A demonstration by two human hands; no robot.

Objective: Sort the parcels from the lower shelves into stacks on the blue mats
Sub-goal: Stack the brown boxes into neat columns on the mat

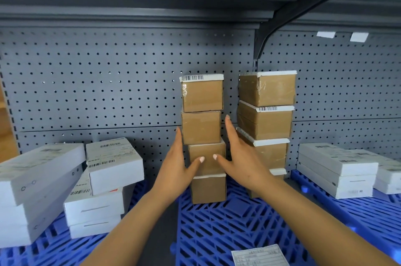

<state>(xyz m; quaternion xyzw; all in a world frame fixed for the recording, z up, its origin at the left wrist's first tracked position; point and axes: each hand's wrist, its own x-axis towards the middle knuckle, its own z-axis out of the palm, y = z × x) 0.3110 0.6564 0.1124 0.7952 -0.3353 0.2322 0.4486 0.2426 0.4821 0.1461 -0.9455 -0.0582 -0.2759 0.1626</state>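
- One white paper slip (260, 255) lies on the blue lattice mat (217, 233), its print unreadable.
- With fingers (178, 140) straight and together, the left hand (180, 166) and right hand (240, 157) flank the four-high stack of brown cardboard parcels (201, 127), thumbs on its front.
- Its staggered boxes could topple if nudged unevenly.
- On top, a white label (201, 77) shows only a barcode.

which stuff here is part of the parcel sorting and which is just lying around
Job: brown stack between left hand and right hand; second brown stack; left white stacks; right white stacks; blue mats.
Lying about: printed sheet on a mat; white tags on the pegboard.
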